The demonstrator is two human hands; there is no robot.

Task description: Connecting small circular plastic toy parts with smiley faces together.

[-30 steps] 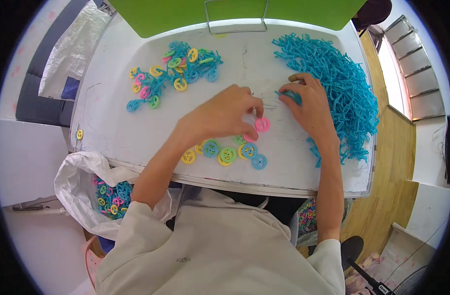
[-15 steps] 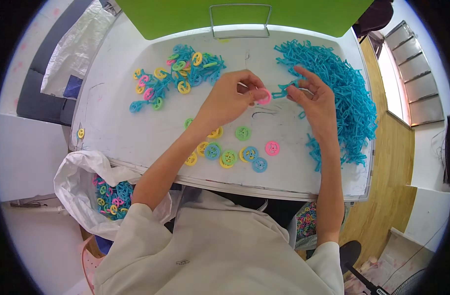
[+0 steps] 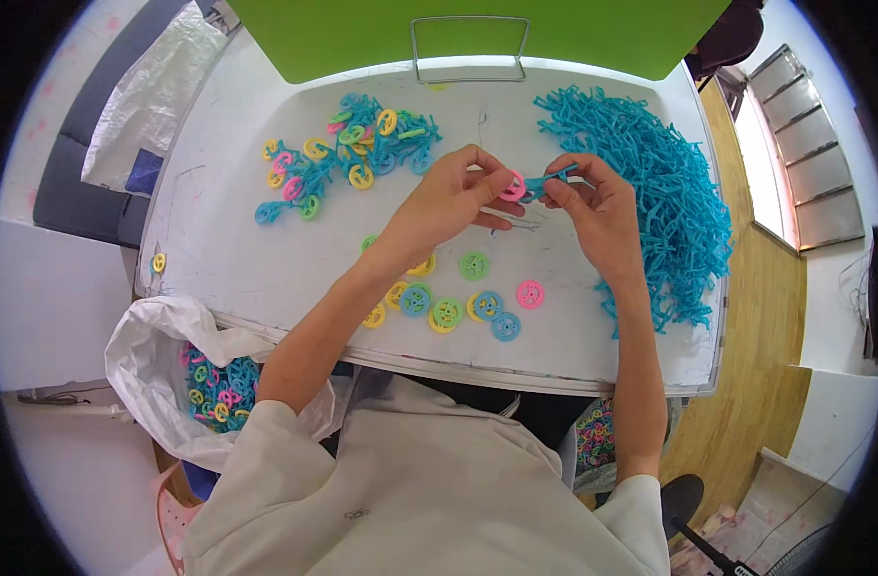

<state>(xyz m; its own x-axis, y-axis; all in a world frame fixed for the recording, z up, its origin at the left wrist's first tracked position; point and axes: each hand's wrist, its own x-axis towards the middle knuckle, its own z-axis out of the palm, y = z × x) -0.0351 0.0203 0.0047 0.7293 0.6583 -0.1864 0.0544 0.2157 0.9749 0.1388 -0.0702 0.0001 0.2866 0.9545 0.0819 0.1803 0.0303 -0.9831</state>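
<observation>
Over the middle of the white table, my left hand (image 3: 455, 200) pinches a pink plastic wheel (image 3: 514, 186) between thumb and fingers. My right hand (image 3: 597, 206) grips a blue forked plastic piece (image 3: 537, 184), whose forked end meets the wheel's edge. Whether the two are joined I cannot tell. Nearer to me lie several loose spoked wheels in green (image 3: 474, 266), pink (image 3: 529, 294), blue (image 3: 505, 324) and yellow. A heap of blue plastic pieces (image 3: 650, 173) spreads beside my right hand. Beyond my left hand lies a pile of blue pieces with coloured wheels on them (image 3: 360, 144).
A green panel (image 3: 477, 29) with a wire stand (image 3: 470, 75) rises at the table's far edge. At the near left hangs a white sack (image 3: 156, 355) holding blue pieces with wheels. A container of small coloured parts (image 3: 595, 432) sits below the table's front right.
My hands have come together. The blue forked piece has moved left and now touches the pink wheel, which has tilted slightly; earlier there was a gap between them.
</observation>
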